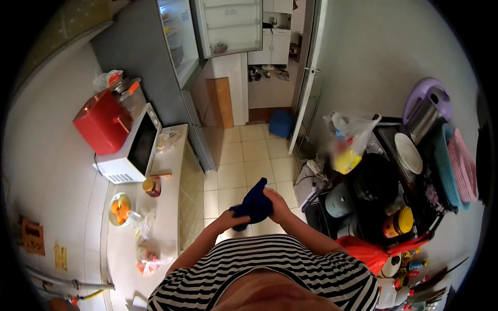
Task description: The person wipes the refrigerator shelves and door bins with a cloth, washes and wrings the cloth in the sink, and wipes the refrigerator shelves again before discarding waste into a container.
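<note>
A dark blue cloth point(255, 206) is bunched up in front of my striped shirt, above the tiled floor. My left hand point(226, 221) grips its lower left side, with the fingers slightly blurred. On the opposite side, my right hand point(279, 207) is closed on the cloth's right edge, the thumb side turned up. Folds of the fabric hide some of the fingertips on both hands.
To the left, a counter point(174, 202) bears a microwave point(136, 147), a red appliance point(104, 122), a jar point(151, 187) and a bowl of orange fruit point(121, 210). A fridge door point(232, 26) hangs open ahead. A crowded black rack point(381, 207) stands right, near a blue stool point(280, 123).
</note>
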### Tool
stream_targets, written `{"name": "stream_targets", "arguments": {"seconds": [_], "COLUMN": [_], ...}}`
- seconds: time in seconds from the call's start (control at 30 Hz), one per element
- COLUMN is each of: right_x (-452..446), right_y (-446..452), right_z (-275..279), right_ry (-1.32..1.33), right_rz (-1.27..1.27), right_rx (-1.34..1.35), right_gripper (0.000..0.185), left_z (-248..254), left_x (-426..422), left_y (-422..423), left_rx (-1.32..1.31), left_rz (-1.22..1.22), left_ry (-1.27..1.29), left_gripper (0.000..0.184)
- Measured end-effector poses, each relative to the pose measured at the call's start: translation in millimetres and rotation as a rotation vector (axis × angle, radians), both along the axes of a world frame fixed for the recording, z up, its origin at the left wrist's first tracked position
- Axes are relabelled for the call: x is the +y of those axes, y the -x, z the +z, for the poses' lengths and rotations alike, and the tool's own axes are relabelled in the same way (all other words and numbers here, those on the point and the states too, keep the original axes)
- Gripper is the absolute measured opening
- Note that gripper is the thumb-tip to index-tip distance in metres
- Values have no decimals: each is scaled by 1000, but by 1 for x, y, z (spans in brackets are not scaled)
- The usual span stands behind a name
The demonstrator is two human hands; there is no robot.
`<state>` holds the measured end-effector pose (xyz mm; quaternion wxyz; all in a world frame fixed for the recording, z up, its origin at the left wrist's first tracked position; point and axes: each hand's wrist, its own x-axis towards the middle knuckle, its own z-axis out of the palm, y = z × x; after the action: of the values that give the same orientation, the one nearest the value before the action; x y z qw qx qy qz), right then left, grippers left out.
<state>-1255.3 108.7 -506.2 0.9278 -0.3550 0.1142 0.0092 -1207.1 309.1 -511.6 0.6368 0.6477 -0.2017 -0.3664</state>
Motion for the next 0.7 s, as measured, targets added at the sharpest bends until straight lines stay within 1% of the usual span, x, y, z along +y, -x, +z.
{"name": "stream_targets", "arguments": {"seconds": [0.03, 0.07, 0.13, 0.2, 0.23, 0.27, 0.33, 0.37, 0.4, 0.43, 0.47, 0.5, 0.53, 0.6, 0.63, 0.67, 0.7], "right_x": [-11, -21, -36, -48, -58, -70, -88, -98, -114, -132, -148, -169, -186, -189, -196, -206, -203], "right_y": [-25, -51, -99, -149, -179, -209, -263, -286, -309, -333, -351, -361, -364, -381, -394, -407, -418], "right_z": [3, 2, -5, -15, -15, -13, -6, 22, 40, 49, 62, 76, 89, 107, 87, 50, 50], "right_ry": [-14, -12, 136, 168, 207, 218, 235, 284, 351, 378, 211, 137, 162, 182, 257, 331, 316], "right_rz": [-1, -4, 19, 1, -18, -22, -91, -79, -107, -178, -360, -448, -504, -816, -728, -636, -471], "right_rx": [4, 9, 47, 74, 87, 86, 23, 48, -29, -208, -313, -393, -513, -373, -230, -89, -322], "right_gripper": [26, 26, 26, 26, 26, 26, 26, 20, 21, 20, 18, 18, 21, 24, 26, 28, 32], "left_z": [-5, -16, -31, -35, -32, -52, -35, -19, 8, 40, 73, 98, 115, 131, 136, 137, 137], "left_x": [2, -2, -7, -11, -18, -22, -39, -51, -66, -84, -104, -125, -144, -181, -199, -217, -236], "left_y": [-20, -41, -100, -157, -183, -223, -290, -323, -355, -374, -386, -399, -409, -425, -435, -447, -460], "left_rx": [-249, -212, -535, -801, -731, -790, -813, -728, -643, -556, -463, -416, -366, -306, -571, -834, -877], "left_rz": [-159, -146, -237, -100, -6, -37, 122, 190, 258, 230, 204, 155, 107, -98, -238, -377, -573], "left_ry": [-288, -334, -533, -580, -659, -639, -539, -404, -268, 21, 306, 418, 527, 475, 409, 334, 187], "left_gripper": [57, 46, 40, 40, 41, 40, 37, 33, 30, 26, 24, 23, 22, 22, 24, 26, 28]}}
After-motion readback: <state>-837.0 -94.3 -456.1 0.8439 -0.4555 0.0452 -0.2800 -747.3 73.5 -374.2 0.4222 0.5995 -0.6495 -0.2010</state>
